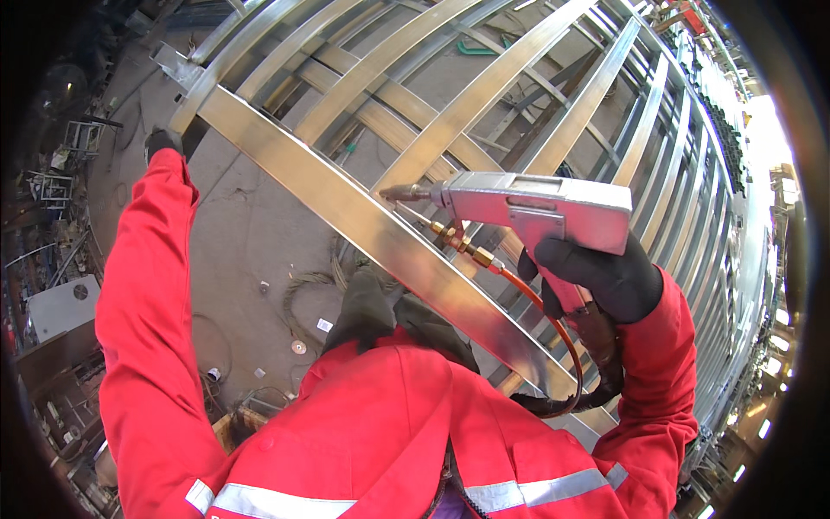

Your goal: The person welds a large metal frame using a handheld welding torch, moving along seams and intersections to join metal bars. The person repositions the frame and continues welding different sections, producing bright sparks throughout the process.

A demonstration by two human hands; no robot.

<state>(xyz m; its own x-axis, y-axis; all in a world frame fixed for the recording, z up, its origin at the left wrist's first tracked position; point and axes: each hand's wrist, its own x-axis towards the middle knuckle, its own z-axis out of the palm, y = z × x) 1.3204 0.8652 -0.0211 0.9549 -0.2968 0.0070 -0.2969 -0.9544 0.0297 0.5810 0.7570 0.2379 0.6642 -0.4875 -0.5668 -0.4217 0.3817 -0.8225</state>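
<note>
My right hand (609, 272), in a dark glove, grips the handle of a silver handheld welding gun (536, 203). The gun's nozzle (405, 192) points left and meets, or nearly meets, the joint between a crossbar and the broad near rail (320, 186) of a metal frame. A brass fitting (467, 246) sits under the nozzle, with an orange hose (540, 303) running back from it. My left arm reaches forward; my gloved left hand (162, 143) is at the frame's left corner, seemingly against it, its fingers hidden.
Long parallel metal bars (484, 95) stretch away ahead and to the right. A green clamp-like piece (474, 49) lies beyond them. Coiled cable (298, 294) is on the floor near my legs. At the left stand a grey box (65, 307) and cluttered scrap.
</note>
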